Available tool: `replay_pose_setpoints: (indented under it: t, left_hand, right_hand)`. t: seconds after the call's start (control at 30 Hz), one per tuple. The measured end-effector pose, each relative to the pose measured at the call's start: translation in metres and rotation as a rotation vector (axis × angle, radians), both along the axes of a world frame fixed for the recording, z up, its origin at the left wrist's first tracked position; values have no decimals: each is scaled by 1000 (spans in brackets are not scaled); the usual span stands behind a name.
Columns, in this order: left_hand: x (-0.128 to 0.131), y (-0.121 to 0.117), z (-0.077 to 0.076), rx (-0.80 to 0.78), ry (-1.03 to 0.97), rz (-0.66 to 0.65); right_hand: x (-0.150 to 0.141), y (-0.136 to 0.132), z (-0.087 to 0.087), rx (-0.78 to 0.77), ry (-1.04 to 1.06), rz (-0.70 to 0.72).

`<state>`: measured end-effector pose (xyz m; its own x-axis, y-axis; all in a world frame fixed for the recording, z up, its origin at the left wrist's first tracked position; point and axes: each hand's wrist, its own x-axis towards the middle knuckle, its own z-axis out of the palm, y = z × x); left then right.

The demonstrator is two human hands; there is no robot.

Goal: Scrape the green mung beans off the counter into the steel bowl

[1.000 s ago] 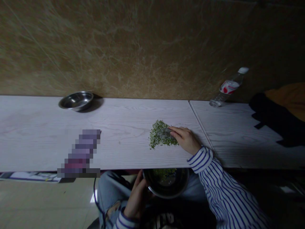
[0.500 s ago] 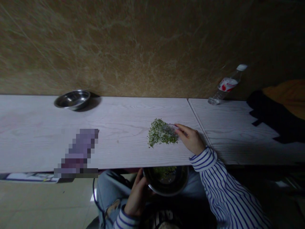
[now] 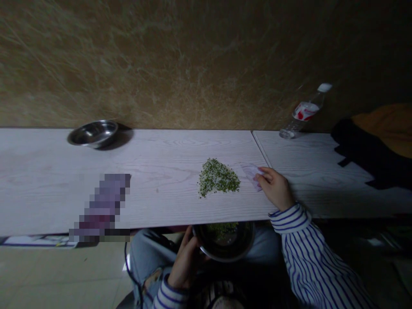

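A flat pile of small green beans mixed with whitish grains [image 3: 219, 177] lies on the pale wooden table [image 3: 167, 180]. To its right, my right hand [image 3: 275, 188] pinches a thin, see-through purplish plastic piece [image 3: 249, 172] between thumb and fingers, just above or on the tabletop and apart from the pile. Below the front edge, over my lap, my left hand [image 3: 186, 261] grips the left side of a metal bowl [image 3: 227, 259]. More green beans [image 3: 222, 230] lie inside it; the table edge hides the bowl's far side.
A second metal bowl [image 3: 93, 143] stands at the back left against the marbled wall [image 3: 180, 64]. A blurred-out purple object [image 3: 104, 201] lies at the front left. On the right are a clear bottle [image 3: 304, 112] and a dark and orange cloth item [image 3: 373, 150].
My right hand has moved right with the plastic piece, away from the bean pile. My left hand still holds the bowl in about the same place.
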<state>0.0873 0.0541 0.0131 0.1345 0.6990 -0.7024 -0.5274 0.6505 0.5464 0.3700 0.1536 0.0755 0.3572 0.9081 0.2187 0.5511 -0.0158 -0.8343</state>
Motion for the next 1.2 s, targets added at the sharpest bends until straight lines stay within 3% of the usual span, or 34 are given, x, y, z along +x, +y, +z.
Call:
replay_pose_setpoints:
  t: [0.23,0.53,0.9,1.2]
  left_hand:
    - [0,1,3,-20,19,-13]
    - [-2,-1,-3,2,-5,-17]
    - [1,0,9,-2,23,-16]
    - [-1,-1,6,2,19,-34]
  right_hand:
    - [-2,-17,-2,-46,25,-25]
    - [-13,-35,-5,-134,53,33]
    - [-42,-44,10,-145,-48,98]
    - [-26,-45,8,-122,-123,82]
